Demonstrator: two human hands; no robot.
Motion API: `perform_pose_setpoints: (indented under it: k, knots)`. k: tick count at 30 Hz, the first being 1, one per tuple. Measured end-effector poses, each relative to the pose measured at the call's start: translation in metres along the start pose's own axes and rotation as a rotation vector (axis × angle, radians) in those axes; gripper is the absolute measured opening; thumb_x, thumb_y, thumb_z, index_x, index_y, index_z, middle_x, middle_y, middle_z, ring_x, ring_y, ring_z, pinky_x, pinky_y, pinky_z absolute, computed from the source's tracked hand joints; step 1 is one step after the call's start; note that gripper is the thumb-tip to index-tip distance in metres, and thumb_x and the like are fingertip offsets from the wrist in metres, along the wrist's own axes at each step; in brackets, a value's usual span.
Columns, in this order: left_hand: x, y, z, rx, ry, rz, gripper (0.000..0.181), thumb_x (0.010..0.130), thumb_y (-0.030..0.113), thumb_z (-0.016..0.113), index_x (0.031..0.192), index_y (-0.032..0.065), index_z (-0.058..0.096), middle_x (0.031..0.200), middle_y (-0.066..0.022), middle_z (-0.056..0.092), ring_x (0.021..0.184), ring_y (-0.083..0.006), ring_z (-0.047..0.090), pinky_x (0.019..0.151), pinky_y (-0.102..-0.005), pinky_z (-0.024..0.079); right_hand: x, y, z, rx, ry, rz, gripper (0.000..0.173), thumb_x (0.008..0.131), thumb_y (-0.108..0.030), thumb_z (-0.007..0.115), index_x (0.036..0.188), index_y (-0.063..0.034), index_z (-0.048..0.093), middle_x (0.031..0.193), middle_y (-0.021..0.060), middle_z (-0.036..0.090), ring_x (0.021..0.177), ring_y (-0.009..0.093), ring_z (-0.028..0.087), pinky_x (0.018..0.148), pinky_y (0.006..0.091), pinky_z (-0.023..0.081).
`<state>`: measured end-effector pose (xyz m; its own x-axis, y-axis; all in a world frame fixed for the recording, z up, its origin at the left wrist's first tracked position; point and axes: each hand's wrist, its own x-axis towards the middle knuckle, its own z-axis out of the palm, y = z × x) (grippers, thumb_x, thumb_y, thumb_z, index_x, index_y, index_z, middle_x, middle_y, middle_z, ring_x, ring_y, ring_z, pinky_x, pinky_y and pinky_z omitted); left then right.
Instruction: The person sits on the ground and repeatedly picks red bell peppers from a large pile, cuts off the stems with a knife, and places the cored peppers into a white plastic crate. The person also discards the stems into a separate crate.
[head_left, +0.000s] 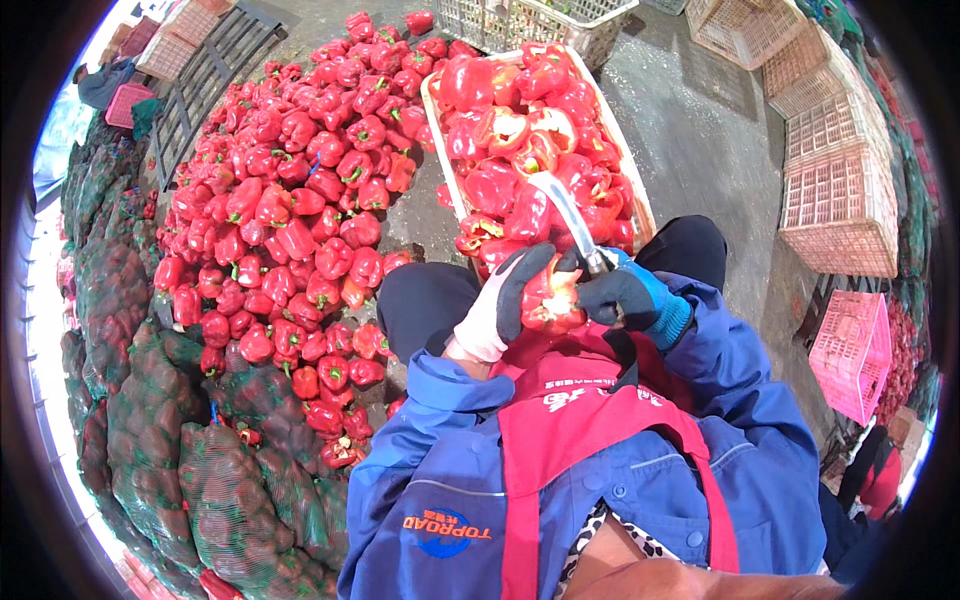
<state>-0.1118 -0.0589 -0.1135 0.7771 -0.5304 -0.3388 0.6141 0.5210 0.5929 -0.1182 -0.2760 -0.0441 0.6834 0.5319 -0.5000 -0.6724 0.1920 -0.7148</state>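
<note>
A red bell pepper (546, 298) with a pale cut opening is gripped in my left hand (501, 304), which wears a light glove with dark coated fingers. My right hand (628, 294), in a blue glove with a dark coating, holds a curved metal blade (564, 208). The blade points away from me, over the crate, and its handle is mostly hidden by my fingers. Right beyond both hands is a pale plastic crate (628, 161) heaped with red peppers (491, 186), several of them cut open at the stem end.
To the left spreads a large pile of whole red peppers (300, 202). Filled mesh sacks (232, 495) line the left side. Another crate (510, 22) stands beyond the heaped one. Stacked crates (836, 187) and a pink crate (847, 356) are at right. Another person (105, 86) is far left.
</note>
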Motion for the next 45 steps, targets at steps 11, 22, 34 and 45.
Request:
perform_pose_setpoints:
  k: [11,22,34,45]
  knots:
    - [0.009,0.036,0.009,-0.582,0.017,-0.141,0.039,0.091,0.031,0.063,0.119,0.0045,0.059,0.115,-0.0144,0.065,0.108,-0.0313,0.062,0.095,-0.0478,0.051,0.087,-0.126,-0.071,0.326,-0.108,-0.670,0.033,0.096,-0.022,0.053,0.123,-0.0024,0.054,0.098,0.0130,0.065,0.086,0.022,0.063,0.074,0.0337,0.053]
    - [0.011,0.071,0.050,0.751,0.162,0.403,0.050,0.073,0.003,0.074,0.119,0.0040,0.053,0.125,-0.0122,0.052,0.115,-0.0281,0.052,0.098,-0.0379,0.045,0.054,-0.087,-0.132,0.326,0.008,-0.494,0.038,0.099,-0.016,0.050,0.135,-0.0051,0.046,0.120,0.0107,0.063,0.098,0.017,0.065,0.072,0.0248,0.054]
    - [0.139,-0.042,0.094,2.428,-0.755,0.710,0.034,0.090,0.021,0.047,0.123,0.0160,0.056,0.139,-0.0117,0.046,0.130,-0.0348,0.041,0.107,-0.0577,0.031,0.009,-0.058,-0.187,0.544,0.663,-0.751,0.033,0.093,-0.024,0.058,0.122,-0.0073,0.057,0.114,0.0136,0.063,0.077,0.017,0.062,0.052,0.0236,0.048]
    - [0.128,0.055,0.092,1.985,0.416,0.610,0.017,0.077,0.023,0.066,0.085,0.0076,0.064,0.081,-0.0145,0.065,0.079,-0.0327,0.064,0.072,-0.0433,0.050,0.002,-0.061,-0.178,0.451,0.622,-0.641,0.033,0.095,-0.022,0.053,0.126,-0.0089,0.058,0.108,0.0104,0.065,0.077,0.013,0.062,0.052,0.0204,0.045]
